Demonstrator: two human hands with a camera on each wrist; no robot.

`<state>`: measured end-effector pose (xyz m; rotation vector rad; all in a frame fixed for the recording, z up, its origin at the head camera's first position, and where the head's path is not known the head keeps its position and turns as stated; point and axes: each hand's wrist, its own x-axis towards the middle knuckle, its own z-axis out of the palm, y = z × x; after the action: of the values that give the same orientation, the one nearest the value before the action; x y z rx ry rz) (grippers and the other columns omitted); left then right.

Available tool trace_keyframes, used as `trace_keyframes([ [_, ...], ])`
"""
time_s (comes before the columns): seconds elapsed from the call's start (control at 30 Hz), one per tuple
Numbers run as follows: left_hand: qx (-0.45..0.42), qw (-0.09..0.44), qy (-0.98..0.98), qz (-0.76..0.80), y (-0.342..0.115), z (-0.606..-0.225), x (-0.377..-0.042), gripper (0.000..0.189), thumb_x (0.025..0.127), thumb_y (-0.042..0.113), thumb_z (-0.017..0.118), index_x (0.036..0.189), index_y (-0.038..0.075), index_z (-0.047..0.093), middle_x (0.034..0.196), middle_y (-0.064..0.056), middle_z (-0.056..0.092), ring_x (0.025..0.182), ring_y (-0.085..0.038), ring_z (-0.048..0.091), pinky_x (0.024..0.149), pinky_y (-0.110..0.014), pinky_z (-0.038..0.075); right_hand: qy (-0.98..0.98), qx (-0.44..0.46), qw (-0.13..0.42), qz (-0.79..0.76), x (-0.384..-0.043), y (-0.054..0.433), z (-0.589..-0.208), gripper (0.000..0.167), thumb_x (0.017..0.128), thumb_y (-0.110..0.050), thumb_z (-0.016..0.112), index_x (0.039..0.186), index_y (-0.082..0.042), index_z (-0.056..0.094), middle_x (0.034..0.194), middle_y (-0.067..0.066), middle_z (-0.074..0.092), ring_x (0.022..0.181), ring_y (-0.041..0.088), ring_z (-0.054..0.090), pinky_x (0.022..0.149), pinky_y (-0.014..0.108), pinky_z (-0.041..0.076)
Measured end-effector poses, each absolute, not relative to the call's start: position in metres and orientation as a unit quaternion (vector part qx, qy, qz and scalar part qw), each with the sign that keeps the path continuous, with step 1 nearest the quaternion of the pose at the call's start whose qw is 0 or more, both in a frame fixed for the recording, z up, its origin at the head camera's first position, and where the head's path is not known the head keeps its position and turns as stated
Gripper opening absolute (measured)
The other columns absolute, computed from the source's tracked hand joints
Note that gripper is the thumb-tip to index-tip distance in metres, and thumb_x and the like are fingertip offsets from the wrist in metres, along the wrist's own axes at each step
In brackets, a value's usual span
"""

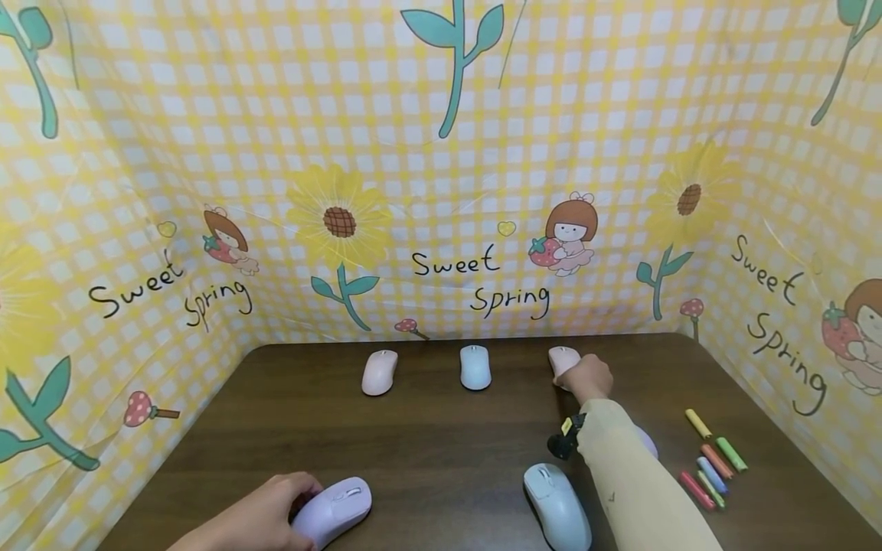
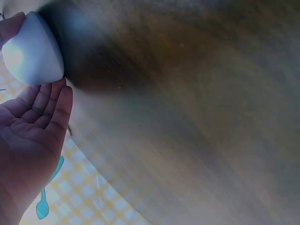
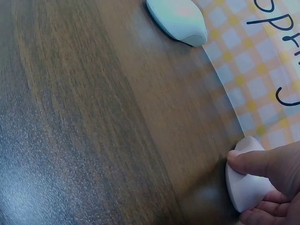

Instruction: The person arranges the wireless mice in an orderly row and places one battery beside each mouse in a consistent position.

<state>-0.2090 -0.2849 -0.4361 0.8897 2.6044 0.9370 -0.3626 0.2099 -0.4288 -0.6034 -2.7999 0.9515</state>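
My left hand [image 1: 265,509] grips a lavender computer mouse [image 1: 338,509] by its sides at the front left of the table. In the left wrist view the thumb and fingertips lie at opposite sides of that mouse [image 2: 35,51]. Far off at the back right, my right hand [image 1: 588,377] holds a pale pink mouse [image 1: 563,357], partly covering it. The right wrist view shows the thumb on one side of the pink mouse [image 3: 246,185] and the fingers on the other. To its left stands a light blue mouse [image 1: 475,367].
Another pale pink mouse [image 1: 380,373] is at the back left. A grey-blue mouse [image 1: 558,505] lies at the front, beside my right sleeve [image 1: 641,482], which partly hides a lavender thing [image 1: 646,441]. Several coloured sticks [image 1: 717,461] lie at the right. A checked cloth [image 1: 441,176] walls the table [image 1: 427,436].
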Motion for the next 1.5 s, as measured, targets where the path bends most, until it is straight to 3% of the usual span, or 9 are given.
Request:
trace_keyframes([
  [0.43, 0.251, 0.006, 0.927, 0.278, -0.264, -0.424, -0.224, 0.048, 0.064, 0.027, 0.088, 0.097, 0.002, 0.064, 0.085, 0.004, 0.062, 0.074, -0.004, 0.056, 0.061, -0.025, 0.049, -0.927, -0.197, 0.066, 0.313, -0.364, 0.211, -0.43, 0.061, 0.068, -0.024, 0.087, 0.107, 0.015, 0.058, 0.102, 0.031, 0.062, 0.093, 0.043, 0.06, 0.079, 0.049, 0.048],
  [0.7, 0.167, -0.029, 0.948, 0.271, -0.243, -0.421, -0.233, 0.051, 0.06, 0.031, 0.089, 0.095, 0.003, 0.065, 0.082, 0.003, 0.061, 0.07, -0.007, 0.056, 0.06, -0.025, 0.047, -0.928, -0.194, 0.069, 0.312, -0.361, 0.211, -0.429, 0.059, 0.069, -0.023, 0.087, 0.105, 0.015, 0.059, 0.1, 0.031, 0.062, 0.091, 0.043, 0.061, 0.078, 0.049, 0.048],
  [1.07, 0.057, -0.061, 0.95, 0.301, -0.226, -0.429, -0.248, 0.056, 0.062, 0.024, 0.09, 0.101, -0.006, 0.064, 0.086, -0.008, 0.064, 0.077, -0.018, 0.061, 0.063, -0.035, 0.051, -0.929, -0.195, 0.069, 0.308, -0.363, 0.209, -0.43, 0.061, 0.068, -0.024, 0.087, 0.105, 0.014, 0.059, 0.101, 0.031, 0.062, 0.092, 0.043, 0.061, 0.079, 0.049, 0.048],
  [1.5, 0.018, -0.104, 0.946, 0.306, -0.217, -0.431, -0.26, 0.058, 0.064, 0.024, 0.086, 0.1, -0.012, 0.06, 0.087, -0.014, 0.063, 0.078, -0.026, 0.059, 0.067, -0.041, 0.049, -0.93, -0.193, 0.07, 0.307, -0.364, 0.211, -0.431, 0.061, 0.068, -0.024, 0.087, 0.105, 0.015, 0.058, 0.101, 0.032, 0.062, 0.092, 0.044, 0.061, 0.078, 0.05, 0.049],
])
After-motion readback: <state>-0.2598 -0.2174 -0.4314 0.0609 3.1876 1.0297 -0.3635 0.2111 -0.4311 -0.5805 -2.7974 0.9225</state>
